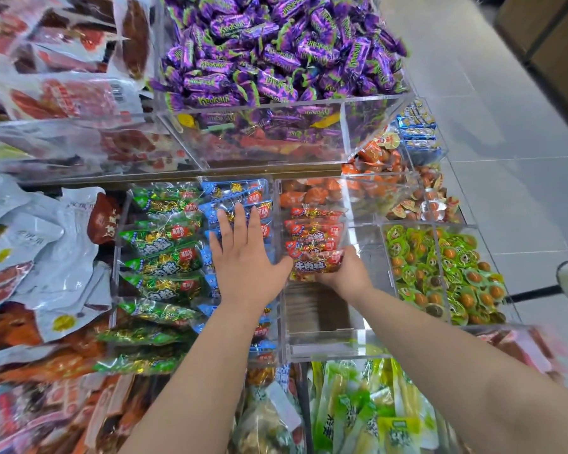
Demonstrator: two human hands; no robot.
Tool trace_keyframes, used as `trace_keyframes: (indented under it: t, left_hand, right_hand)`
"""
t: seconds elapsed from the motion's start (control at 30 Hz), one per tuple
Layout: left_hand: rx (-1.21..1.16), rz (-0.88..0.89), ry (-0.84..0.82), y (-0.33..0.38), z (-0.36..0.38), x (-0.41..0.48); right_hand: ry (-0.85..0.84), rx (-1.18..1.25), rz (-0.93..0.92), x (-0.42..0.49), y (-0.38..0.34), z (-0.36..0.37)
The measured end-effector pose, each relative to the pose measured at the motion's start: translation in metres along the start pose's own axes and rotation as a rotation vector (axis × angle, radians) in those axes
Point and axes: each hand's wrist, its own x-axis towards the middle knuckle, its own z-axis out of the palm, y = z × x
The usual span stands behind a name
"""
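The fingers (241, 221) of the left hand (243, 260) are spread straight and laid flat on the blue packets (233, 191), left of the clear compartment (322, 319); the thumb touches the red packets (313, 237). The right hand (346, 273) is curled round the near end of that row, its fingers mostly hidden. The row is stood in the compartment's far half; the near half is judged unfilled. Green packets (161, 250) lie further left of the compartment, green-lidded cups (440, 273) right of it. No obstruction is seen.

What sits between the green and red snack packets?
Head view: a row of blue snack packets, the left hand flat on them; the right hand holds the red packets.
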Motion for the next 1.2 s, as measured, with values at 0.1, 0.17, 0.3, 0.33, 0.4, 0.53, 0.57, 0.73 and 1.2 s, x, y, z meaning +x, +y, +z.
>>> trace_keyframes:
  t: [0.1, 0.17, 0.3, 0.33, 0.4, 0.53, 0.57, 0.73, 1.2]
  left_hand:
    - [0.0, -0.001, -0.002, 0.0, 0.0, 0.0]
    - [0.002, -0.001, 0.007, -0.001, 0.002, 0.001]
    - [-0.006, -0.001, 0.011, 0.0, 0.003, 0.001]
    - [-0.008, -0.003, 0.012, -0.001, 0.003, 0.001]
    - [-0.007, -0.003, 0.014, -0.001, 0.004, 0.001]
    - [0.013, -0.001, 0.011, 0.001, 0.002, 0.001]
    - [0.015, -0.003, 0.007, 0.001, 0.002, 0.0]
    - [0.02, -0.006, 0.002, 0.0, 0.003, 0.0]
    - [0.0, 0.009, 0.03, -0.001, 0.006, 0.0]
  right_hand:
    - [0.019, -0.08, 0.077, 0.005, 0.007, 0.009]
    - [0.007, -0.091, -0.026, 0.011, 0.008, 0.008]
    - [0.009, 0.129, -0.185, 0.02, -0.002, 0.012]
    - [0.027, 0.187, -0.193, 0.02, -0.004, 0.016]
    - [0.062, 0.286, -0.217, 0.018, -0.002, 0.024]
    - [-0.007, 0.208, -0.199, 0.018, 0.008, 0.026]
    - [-0.055, 0.162, -0.202, 0.02, 0.009, 0.023]
    - [-0.32, 0.143, -0.191, 0.038, 0.012, -0.007]
    - [-0.162, 0.209, -0.153, 0.022, 0.007, 0.012]
